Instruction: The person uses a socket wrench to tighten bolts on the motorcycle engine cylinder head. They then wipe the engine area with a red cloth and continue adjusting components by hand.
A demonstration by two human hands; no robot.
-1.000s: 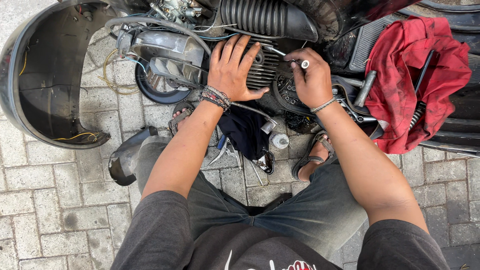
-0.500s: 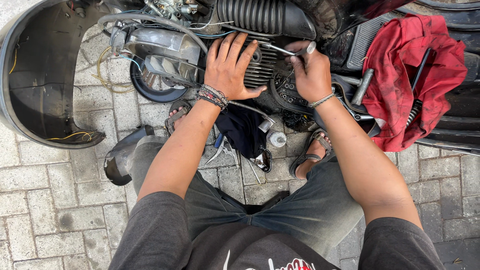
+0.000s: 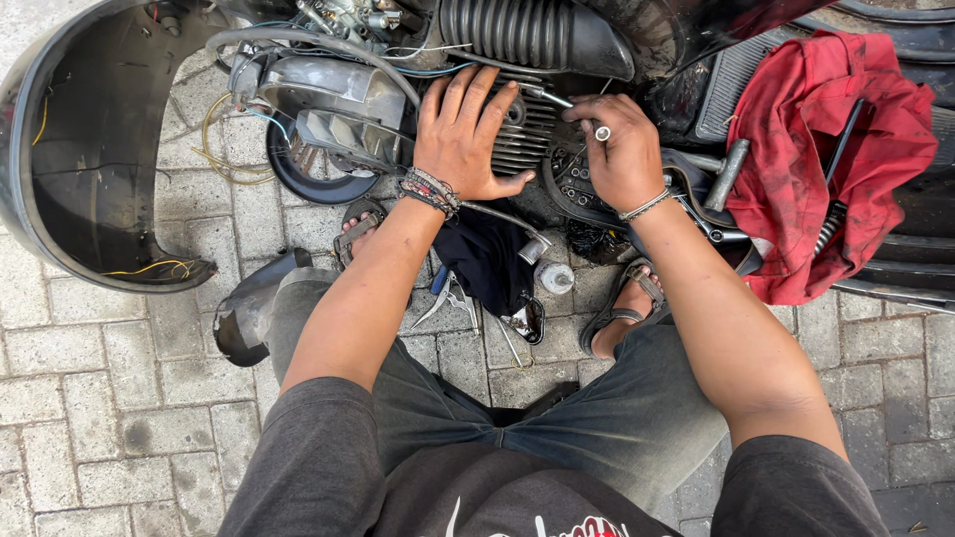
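Observation:
I squat over a scooter engine (image 3: 532, 129) with finned cylinder and a black ribbed hose (image 3: 507, 30) above it. My left hand (image 3: 466, 134) lies flat with spread fingers on the engine fins, beaded bracelets on the wrist. My right hand (image 3: 619, 149) is closed around a thin metal tool (image 3: 557, 99) whose shaft points left across the fins; a small silver end shows above the fingers. A bangle circles that wrist.
A detached black body panel (image 3: 70, 149) lies at left on the paving bricks. A red rag (image 3: 826, 149) drapes over the scooter frame at right. Dark cloth (image 3: 487, 259), pliers (image 3: 443, 298) and small parts lie between my sandalled feet. A grey fender piece (image 3: 249, 308) rests beside my left knee.
My right hand has turned the tool from pointing up to lying sideways across the fins, and shifted slightly left. The left hand has stayed pressed on the engine.

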